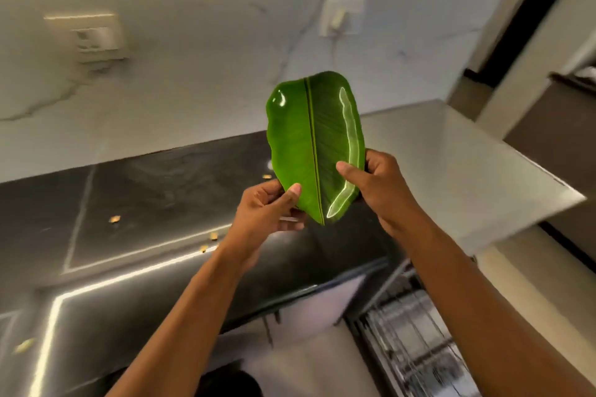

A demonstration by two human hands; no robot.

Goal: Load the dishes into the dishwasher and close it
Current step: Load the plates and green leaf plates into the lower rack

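- Plate [309,142], green and shaped like a banana leaf, is held up in the air above the dark counter [135,203], its face toward the camera and its long axis running up and away from the hands.
- The left hand [267,213] pinches the lower left edge with the thumb on the face; the right hand [377,184] grips the lower right edge the same way. Both hands sit at the plate's near end, equally close.
- The dishwasher rack [416,345] lies below and to the right, under the right forearm, blurred but open.
- Judging from this, the plate must travel down and rightward, past the counter edge; the right hand is nearer that path.
- Room beside the counter looks open; the pale ledge [477,164] on the right stands close to the plate.
- 2 wall sockets [96,35] sit on the marble wall behind.
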